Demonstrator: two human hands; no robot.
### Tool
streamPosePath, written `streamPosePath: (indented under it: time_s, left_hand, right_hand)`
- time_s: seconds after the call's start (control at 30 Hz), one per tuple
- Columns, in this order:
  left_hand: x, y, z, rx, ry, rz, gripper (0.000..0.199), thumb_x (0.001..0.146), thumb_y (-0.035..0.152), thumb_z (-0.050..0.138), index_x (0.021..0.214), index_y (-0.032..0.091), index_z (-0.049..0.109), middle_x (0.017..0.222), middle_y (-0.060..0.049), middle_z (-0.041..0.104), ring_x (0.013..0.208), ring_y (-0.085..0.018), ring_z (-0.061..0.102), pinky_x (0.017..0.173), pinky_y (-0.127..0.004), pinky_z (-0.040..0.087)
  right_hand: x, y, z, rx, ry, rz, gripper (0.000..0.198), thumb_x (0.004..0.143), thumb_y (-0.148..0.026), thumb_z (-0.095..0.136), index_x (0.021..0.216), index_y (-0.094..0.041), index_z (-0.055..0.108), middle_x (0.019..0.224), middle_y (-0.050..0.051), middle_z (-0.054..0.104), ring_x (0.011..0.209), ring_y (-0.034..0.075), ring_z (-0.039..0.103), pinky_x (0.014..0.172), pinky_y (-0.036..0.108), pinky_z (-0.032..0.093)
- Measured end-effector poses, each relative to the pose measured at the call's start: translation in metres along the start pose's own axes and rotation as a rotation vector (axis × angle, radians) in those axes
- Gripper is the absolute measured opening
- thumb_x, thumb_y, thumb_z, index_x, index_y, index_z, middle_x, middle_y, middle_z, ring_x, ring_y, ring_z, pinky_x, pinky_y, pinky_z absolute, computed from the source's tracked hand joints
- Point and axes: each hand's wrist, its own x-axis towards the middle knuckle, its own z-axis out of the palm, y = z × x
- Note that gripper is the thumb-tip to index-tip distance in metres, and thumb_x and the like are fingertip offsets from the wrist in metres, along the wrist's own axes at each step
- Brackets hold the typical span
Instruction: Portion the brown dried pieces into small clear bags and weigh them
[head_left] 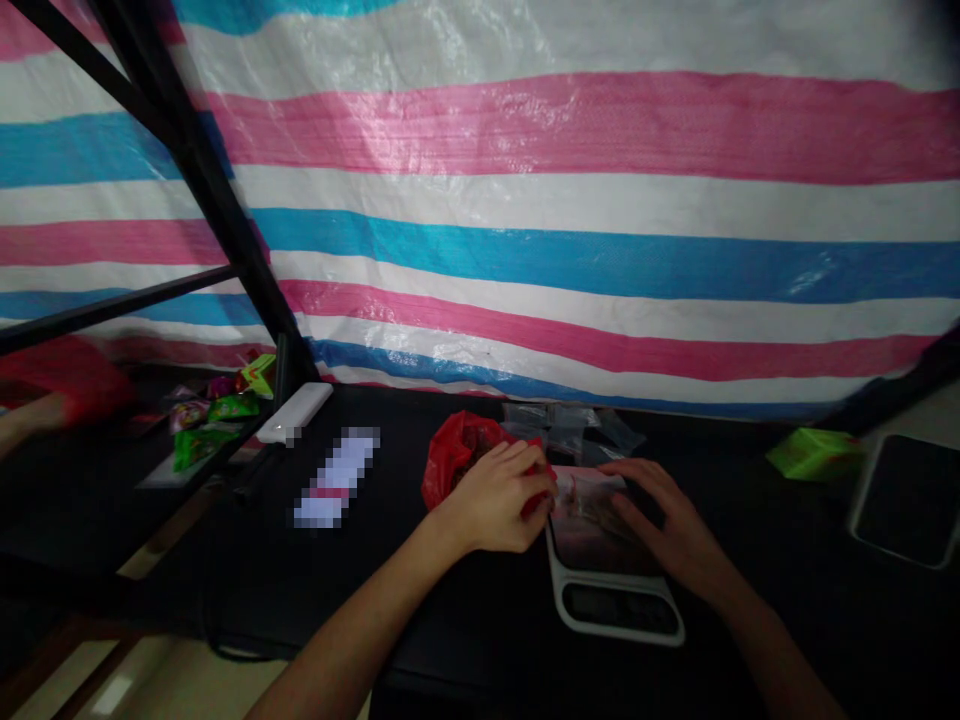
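Note:
My left hand (502,500) is closed, its curled fingers gripping the edge of a red plastic bag (442,465) with dark contents. Its fingertips reach the left side of a kitchen scale (559,585) with a white frame. On the scale's plate lies a small clear plastic bag (589,497) with something inside that I cannot make out. From the right, my right hand (671,525) holds that clear bag at its edge between thumb and fingers. The scale's display (619,608) looks dark.
Several clear bags (566,430) lie behind the scale. A white bar-shaped device (296,412) and a blurred-out rectangle (337,478) are left, a green box (814,455) and dark tablet-like object (907,500) right. Past a black frame (255,240), colourful packets (202,445) lie near another person's arm (30,420).

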Motion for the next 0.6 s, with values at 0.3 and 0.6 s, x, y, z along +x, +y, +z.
streamPosePath:
  time_s: [0.3,0.6]
  left_hand:
    - [0.0065,-0.0016,0.0111,0.154,-0.13,-0.007,0.017,0.094,0.032,0.062,0.097,0.02,0.074,0.107,-0.008,0.064,0.101,-0.024,0.06,0.087,-0.039,0.043]
    - [0.005,-0.0051,0.0091,0.089,-0.178,0.0,0.02,0.095,0.036,0.064,0.102,0.02,0.074,0.11,-0.008,0.065,0.105,-0.024,0.061,0.091,-0.038,0.046]
  right_hand:
    - [0.0002,0.0076,0.0004,-0.043,0.046,-0.033,0.028,0.099,-0.039,0.057,0.125,-0.031,0.065,0.125,0.007,0.067,0.12,0.03,0.059,0.103,0.05,0.047]
    - [0.0008,0.003,0.0001,-0.039,0.041,-0.022,0.026,0.1,-0.038,0.057,0.124,-0.031,0.064,0.124,0.007,0.065,0.12,0.03,0.057,0.103,0.052,0.045]
